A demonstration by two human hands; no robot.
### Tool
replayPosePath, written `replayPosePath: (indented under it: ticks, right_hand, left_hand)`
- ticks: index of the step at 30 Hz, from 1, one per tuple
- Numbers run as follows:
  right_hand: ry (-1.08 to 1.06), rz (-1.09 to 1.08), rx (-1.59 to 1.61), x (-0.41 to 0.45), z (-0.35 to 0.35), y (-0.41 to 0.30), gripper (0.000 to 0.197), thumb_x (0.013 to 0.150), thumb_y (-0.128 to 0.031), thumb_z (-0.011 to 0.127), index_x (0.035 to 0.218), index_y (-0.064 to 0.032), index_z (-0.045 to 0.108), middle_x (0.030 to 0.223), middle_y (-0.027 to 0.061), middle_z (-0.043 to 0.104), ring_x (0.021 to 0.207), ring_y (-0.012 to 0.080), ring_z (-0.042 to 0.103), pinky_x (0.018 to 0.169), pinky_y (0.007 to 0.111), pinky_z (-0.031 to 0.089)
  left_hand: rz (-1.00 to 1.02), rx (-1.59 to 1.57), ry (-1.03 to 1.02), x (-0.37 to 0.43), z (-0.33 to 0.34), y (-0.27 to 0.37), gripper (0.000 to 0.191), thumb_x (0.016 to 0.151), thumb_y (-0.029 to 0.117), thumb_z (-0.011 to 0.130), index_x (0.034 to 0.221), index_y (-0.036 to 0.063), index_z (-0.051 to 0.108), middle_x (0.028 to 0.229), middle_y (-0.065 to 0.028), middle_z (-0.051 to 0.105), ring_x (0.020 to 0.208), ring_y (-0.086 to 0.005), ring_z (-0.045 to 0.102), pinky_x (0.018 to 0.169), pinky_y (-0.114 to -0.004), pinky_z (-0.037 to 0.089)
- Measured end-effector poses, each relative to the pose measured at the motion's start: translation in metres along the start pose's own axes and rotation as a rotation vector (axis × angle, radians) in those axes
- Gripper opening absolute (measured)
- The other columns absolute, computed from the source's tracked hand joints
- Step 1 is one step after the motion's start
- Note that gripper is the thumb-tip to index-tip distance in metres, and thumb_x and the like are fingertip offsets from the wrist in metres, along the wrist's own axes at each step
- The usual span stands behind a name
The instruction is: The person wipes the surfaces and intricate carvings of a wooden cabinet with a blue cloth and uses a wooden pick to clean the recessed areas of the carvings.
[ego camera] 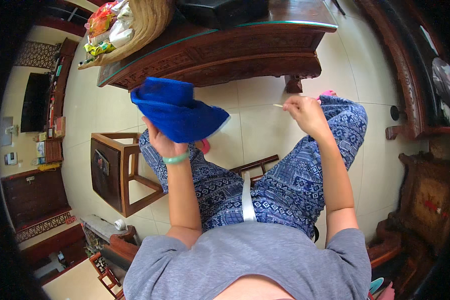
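Note:
My left hand (164,141), with a pale green bangle (176,158) on the wrist, holds up a folded piece of blue cloth (180,108) above my left knee. Its fingers are mostly hidden behind the cloth. Over my right thigh, my right hand (303,114) pinches a thin, pale stick-like thing (278,105) between thumb and fingers. The two hands are well apart. A white strip (248,198) lies over my patterned trousers at the waist; what it is I cannot tell.
Ahead stands a carved dark wooden table (217,56) with a glass top, bearing a curved wooden piece (150,33) with packaged goods (116,26). A wooden stool (124,168) with a phone (101,162) on it is at my left. Carved wooden furniture (427,195) stands at the right.

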State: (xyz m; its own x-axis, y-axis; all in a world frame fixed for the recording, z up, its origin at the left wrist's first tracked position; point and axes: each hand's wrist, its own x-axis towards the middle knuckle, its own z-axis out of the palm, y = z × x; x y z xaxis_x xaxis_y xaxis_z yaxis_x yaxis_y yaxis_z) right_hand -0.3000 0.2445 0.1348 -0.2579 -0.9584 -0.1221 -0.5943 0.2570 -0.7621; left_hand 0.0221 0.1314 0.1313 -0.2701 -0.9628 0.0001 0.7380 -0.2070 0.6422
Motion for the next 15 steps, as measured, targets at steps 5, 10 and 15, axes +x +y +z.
replayPosePath:
  ticks: [5, 10, 15]
  right_hand:
    - [-0.078, 0.149, 0.184, 0.01, 0.015, 0.029, 0.019, 0.084, -0.018, 0.059, 0.086, -0.001, 0.067, 0.069, 0.0149, 0.063, 0.061, 0.0254, 0.06, 0.06, 0.035, 0.045]
    - [-0.114, 0.143, 0.233, 0.009, 0.02, 0.028, 0.019, 0.085, -0.018, 0.058, 0.087, -0.0006, 0.065, 0.064, 0.0109, 0.059, 0.055, 0.0156, 0.052, 0.055, 0.029, 0.042]
    - [0.032, 0.176, 0.348, 0.011, 0.016, 0.033, 0.018, 0.087, -0.016, 0.057, 0.086, 0.0007, 0.064, 0.062, 0.0059, 0.057, 0.056, 0.008, 0.046, 0.053, 0.026, 0.038]
  left_hand:
    - [-0.128, -0.357, 0.153, 0.017, -0.01, -0.045, 0.044, 0.097, 0.029, 0.034, 0.131, 0.0051, 0.045, 0.136, -0.0134, 0.046, 0.123, -0.0332, 0.043, 0.11, -0.05, 0.025]
    - [-0.029, -0.54, 0.125, 0.039, -0.082, -0.081, 0.049, 0.093, 0.035, 0.035, 0.127, 0.0037, 0.05, 0.134, -0.0138, 0.048, 0.124, -0.0322, 0.042, 0.109, -0.048, 0.027]
    - [0.321, -0.092, 0.431, 0.132, -0.127, -0.066, 0.06, 0.092, 0.047, 0.031, 0.13, 0.0036, 0.048, 0.131, -0.0136, 0.049, 0.121, -0.0348, 0.043, 0.107, -0.048, 0.03]
